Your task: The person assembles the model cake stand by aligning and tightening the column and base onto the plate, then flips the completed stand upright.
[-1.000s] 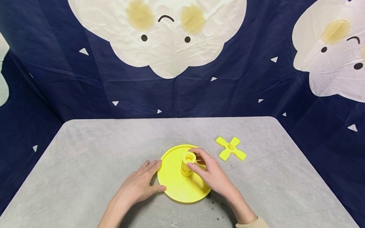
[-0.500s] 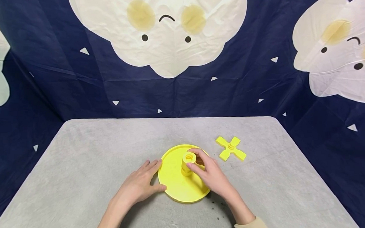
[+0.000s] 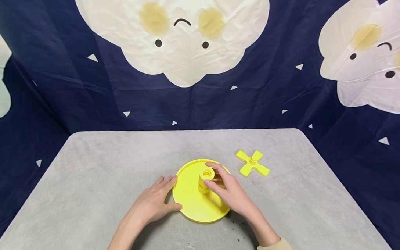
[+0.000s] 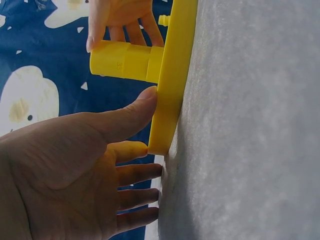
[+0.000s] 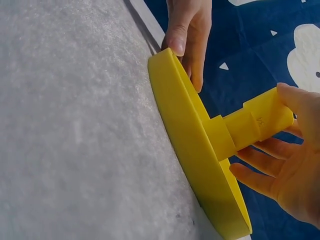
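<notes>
A round yellow tray with a low rim (image 3: 190, 207) lies flat on the table. From its middle rises an upright yellow tube (image 3: 202, 184), hollow, with ridges like a screw thread inside its top. My right hand (image 3: 233, 194) holds the tube near its top between thumb and index finger; the other fingers spread beside it in the right wrist view. The tube's stepped lower end (image 5: 222, 137) meets the tray there. My left hand (image 3: 152, 204) rests against the tray's left rim, thumb and fingertips touching it with fingers nearly straight. Its outer fingers (image 4: 137, 197) reach down to the table.
A yellow four-armed cross (image 3: 252, 163) with a short threaded peg lies behind and right of the tray. Small dark specks (image 3: 238, 240) dot the grey table (image 3: 119, 155) near the right forearm. A dark blue curtain (image 3: 148, 101) with clouds surrounds the table.
</notes>
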Available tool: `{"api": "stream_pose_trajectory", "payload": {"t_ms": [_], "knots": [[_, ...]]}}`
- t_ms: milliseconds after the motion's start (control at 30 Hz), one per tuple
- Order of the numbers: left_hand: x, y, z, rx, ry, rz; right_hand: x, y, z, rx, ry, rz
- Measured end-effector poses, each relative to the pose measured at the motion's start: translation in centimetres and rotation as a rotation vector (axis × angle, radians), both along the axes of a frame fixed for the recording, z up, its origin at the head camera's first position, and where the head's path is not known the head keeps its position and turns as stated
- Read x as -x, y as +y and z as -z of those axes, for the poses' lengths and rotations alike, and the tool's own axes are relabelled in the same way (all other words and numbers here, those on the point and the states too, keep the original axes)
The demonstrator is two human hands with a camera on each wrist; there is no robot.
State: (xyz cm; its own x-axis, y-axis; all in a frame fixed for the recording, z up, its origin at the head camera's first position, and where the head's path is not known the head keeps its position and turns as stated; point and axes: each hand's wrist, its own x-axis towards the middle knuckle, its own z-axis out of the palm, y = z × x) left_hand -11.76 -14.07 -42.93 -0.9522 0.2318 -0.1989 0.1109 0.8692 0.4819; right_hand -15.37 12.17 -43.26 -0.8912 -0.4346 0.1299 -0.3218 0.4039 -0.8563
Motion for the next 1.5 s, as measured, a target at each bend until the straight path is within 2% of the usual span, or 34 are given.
{"api": "stream_pose_trajectory", "payload": {"t_ms": [233, 533, 967, 1300, 1500], "knots": [[0.0, -0.2, 0.1, 0.009, -0.02, -0.005, 0.0, 0.5, -0.1, 0.005, 0.02, 0.003], [0.0, -0.3, 0.2, 0.006, -0.011, 0.002, 0.6, 2.9, -0.3, -0.058, 0.196, 0.126], [-0.2, -0.4, -0.1, 0.001, -0.005, 0.001, 1.6, 5.6, -0.5, -0.225, 0.31, 0.284], [-0.2, -0.3, 0.0, 0.004, 0.01, 0.0, 2.3, 8.5, -0.2, -0.26, 0.274, 0.39], [-0.1, -0.2, 0.0, -0.001, 0.001, 0.0, 2.8, 10.3, 0.4, -0.303, 0.303, 0.421]]}}
